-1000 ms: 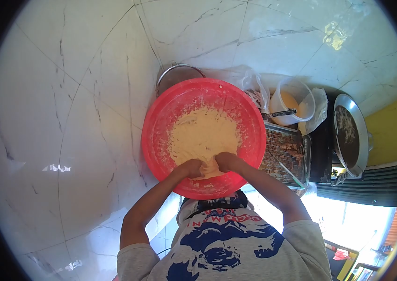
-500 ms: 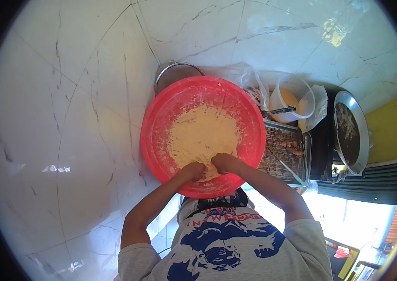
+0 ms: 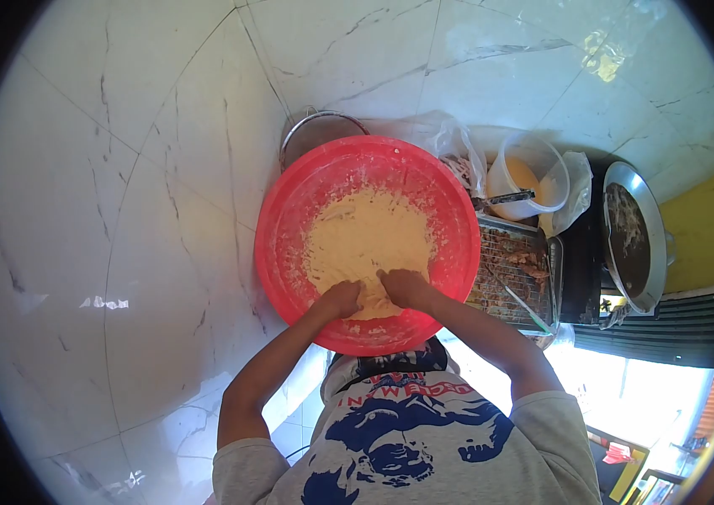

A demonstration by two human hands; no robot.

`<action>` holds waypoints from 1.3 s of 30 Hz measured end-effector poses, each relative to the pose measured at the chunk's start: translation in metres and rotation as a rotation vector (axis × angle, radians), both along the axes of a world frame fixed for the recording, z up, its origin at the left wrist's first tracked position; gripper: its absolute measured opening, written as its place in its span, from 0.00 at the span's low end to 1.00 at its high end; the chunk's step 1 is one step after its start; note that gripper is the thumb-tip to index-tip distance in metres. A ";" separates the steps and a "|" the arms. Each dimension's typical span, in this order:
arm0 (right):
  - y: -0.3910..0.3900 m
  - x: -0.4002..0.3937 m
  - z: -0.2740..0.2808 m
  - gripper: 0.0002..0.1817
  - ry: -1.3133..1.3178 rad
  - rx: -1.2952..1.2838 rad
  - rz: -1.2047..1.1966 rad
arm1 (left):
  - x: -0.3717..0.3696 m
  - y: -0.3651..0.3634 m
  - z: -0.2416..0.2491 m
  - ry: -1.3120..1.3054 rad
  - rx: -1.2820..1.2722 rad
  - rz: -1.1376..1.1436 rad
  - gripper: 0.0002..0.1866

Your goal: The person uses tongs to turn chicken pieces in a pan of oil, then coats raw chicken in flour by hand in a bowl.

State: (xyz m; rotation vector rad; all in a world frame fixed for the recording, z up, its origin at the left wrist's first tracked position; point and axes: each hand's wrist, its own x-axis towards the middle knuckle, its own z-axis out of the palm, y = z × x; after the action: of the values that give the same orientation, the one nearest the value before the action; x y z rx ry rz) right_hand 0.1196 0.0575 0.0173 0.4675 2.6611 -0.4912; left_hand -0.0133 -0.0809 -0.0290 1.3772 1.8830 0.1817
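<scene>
A wide red plastic basin (image 3: 285,219) holds a bed of pale yellow flour (image 3: 369,231), and flour dust clings to its inner wall. My left hand (image 3: 342,299) is down at the near side of the flour with its fingers curled in. A short gap to the right, my right hand (image 3: 404,289) is also closed at the flour, its thumb pointing up and to the left. The fingertips of both hands are hidden, and whatever they grip cannot be made out.
Right of the basin lies a wire rack (image 3: 508,269) with browned fried pieces and tongs (image 3: 529,310). Behind it stands a clear plastic tub (image 3: 554,181) of yellowish liquid. A wide pan (image 3: 636,240) of dark oil sits farther right. Marble-patterned tiles (image 3: 121,210) wall the left.
Both hands have moved slightly away from my body over the flour. The left has shifted a little to the left, widening the gap between them.
</scene>
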 end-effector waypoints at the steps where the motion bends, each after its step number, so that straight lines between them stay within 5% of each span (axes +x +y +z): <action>1: 0.001 0.001 -0.003 0.10 -0.026 -0.043 0.094 | 0.002 0.000 -0.003 0.000 0.001 0.000 0.27; 6: -0.009 -0.001 0.003 0.12 -0.114 -0.103 0.238 | 0.012 0.005 0.010 -0.119 -0.110 -0.282 0.26; 11: 0.006 -0.018 0.008 0.21 -0.531 -0.526 0.224 | 0.005 0.008 0.026 -0.312 -0.167 -0.177 0.22; 15: 0.014 -0.011 0.010 0.21 -0.296 -0.451 0.072 | 0.001 0.001 0.004 -0.169 0.019 0.048 0.18; 20: 0.005 -0.008 -0.020 0.32 -0.389 -0.401 0.204 | 0.008 0.003 0.003 -0.192 -0.098 -0.123 0.18; 25: 0.004 -0.011 -0.005 0.28 -0.387 -0.441 0.209 | 0.000 0.008 0.012 -0.327 -0.249 -0.129 0.20; 31: 0.012 -0.012 -0.017 0.22 -0.227 -0.349 0.067 | -0.001 -0.003 0.004 -0.170 0.156 0.098 0.27; 36: -0.007 -0.010 -0.003 0.23 -0.411 -0.270 0.241 | 0.020 0.010 0.009 -0.167 -0.155 -0.265 0.28; 39: -0.007 -0.011 0.003 0.20 -0.370 -0.305 0.303 | 0.020 0.006 0.026 -0.245 -0.165 -0.203 0.25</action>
State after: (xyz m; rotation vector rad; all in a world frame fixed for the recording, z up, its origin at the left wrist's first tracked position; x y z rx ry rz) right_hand 0.1089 0.0504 0.0206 0.0526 2.1998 -0.6320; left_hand 0.0067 -0.0746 -0.0028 1.3566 1.5132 0.0864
